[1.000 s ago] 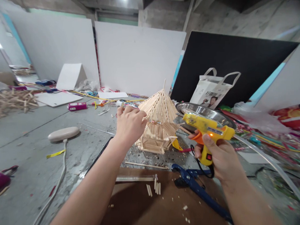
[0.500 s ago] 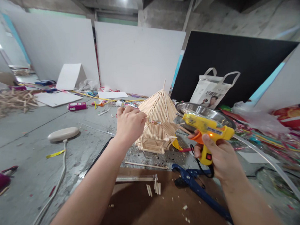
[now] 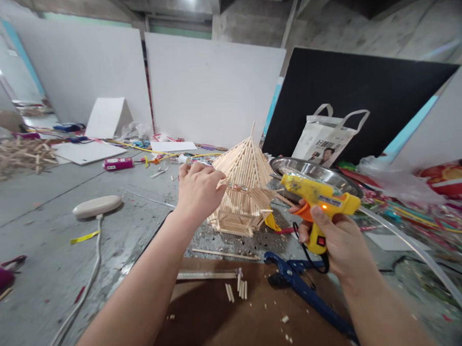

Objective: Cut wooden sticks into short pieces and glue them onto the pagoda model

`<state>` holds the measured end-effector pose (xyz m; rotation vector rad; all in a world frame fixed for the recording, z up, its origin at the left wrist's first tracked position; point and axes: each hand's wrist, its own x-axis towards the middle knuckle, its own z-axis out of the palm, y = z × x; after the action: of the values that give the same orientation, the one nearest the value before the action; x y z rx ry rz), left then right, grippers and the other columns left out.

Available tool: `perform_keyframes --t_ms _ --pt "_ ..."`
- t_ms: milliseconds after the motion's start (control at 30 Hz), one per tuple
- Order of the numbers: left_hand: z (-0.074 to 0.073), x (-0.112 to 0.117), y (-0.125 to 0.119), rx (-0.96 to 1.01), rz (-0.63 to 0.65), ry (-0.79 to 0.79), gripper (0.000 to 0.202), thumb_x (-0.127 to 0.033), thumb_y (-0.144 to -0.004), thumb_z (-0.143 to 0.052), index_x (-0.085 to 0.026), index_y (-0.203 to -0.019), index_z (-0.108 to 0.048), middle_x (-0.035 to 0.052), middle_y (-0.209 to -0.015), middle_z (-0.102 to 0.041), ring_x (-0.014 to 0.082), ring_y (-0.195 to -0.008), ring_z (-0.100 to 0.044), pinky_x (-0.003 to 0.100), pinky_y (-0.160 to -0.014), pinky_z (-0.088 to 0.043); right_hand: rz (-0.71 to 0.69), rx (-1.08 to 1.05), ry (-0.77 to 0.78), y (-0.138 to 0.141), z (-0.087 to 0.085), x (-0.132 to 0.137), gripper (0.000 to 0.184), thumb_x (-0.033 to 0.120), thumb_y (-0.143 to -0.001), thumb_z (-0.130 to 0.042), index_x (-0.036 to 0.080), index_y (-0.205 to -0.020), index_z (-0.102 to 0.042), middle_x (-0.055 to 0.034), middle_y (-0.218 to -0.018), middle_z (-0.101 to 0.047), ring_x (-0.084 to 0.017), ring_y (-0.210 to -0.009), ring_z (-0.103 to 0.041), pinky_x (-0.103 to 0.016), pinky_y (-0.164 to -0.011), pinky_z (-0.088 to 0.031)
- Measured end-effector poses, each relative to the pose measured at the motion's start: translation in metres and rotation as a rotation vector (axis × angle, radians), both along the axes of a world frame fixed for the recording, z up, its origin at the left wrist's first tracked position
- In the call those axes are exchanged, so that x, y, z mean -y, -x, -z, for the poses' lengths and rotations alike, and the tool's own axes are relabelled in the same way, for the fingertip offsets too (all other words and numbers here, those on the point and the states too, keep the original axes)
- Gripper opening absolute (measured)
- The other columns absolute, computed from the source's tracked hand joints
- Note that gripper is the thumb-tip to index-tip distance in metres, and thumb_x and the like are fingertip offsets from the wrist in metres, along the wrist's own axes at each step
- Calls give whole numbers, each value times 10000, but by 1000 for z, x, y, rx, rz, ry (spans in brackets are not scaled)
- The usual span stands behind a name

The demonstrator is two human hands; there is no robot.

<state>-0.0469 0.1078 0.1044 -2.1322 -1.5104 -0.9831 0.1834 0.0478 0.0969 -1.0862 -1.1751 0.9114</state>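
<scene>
Head view: the wooden-stick pavilion model (image 3: 243, 166) stands near the dial's centre. At its nine o'clock is the left hand (image 3: 200, 193), fingertips hidden, grip impossible to tell. Toward four, the right hand (image 3: 343, 240) clamps a yellow hot-glue gun (image 3: 310, 189); blue cutters (image 3: 300, 284) lie toward five.

one stick house (image 3: 242, 168). two hands: one left hand (image 3: 201, 192) at the house's left side, one right hand (image 3: 339, 236) to its right. one glue gun (image 3: 322, 195) right of the house. one metal bowl (image 3: 311, 169) and one bag (image 3: 319, 138) behind it, rightward. one blue cutter (image 3: 302, 286) before it, rightward. one long stick (image 3: 225, 254) just before it; about five short sticks (image 3: 243, 290) farther in front. one pink box (image 3: 118, 163) to its left.
</scene>
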Motion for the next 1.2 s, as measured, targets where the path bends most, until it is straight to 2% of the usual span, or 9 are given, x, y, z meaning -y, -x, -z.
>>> perform_keyframes --t_ms 300,667,1200 --pt "-1 0 0 -8 9 -2 177 -297 -748 -456 -256 -748 -628 9 -821 -658 212 -854 -467 397 -805 -223 -20 -9 1 -1 0 0 269 397 -661 -590 173 -810 -573 -22 -761 -621 -65 -352 -468 -208 -333 -341" --pt "1 -2 -2 -29 -14 -49 271 -227 -760 -393 -247 -651 -640 8 -688 -665 188 -739 -486 383 -782 -213 -15 2 -12 -1 1 -1 254 396 -666 -585 181 -800 -574 -15 -739 -622 -65 -349 -465 -208 -340 -338" --pt "1 -2 -3 -31 6 -42 303 -207 -759 -373 -237 -593 -625 18 -623 -643 196 -748 -473 386 -792 -214 -36 0 -6 -3 2 0 247 393 -672 -583 182 -799 -572 -15 -756 -620 -64 -357 -476 -207 -347 -349"
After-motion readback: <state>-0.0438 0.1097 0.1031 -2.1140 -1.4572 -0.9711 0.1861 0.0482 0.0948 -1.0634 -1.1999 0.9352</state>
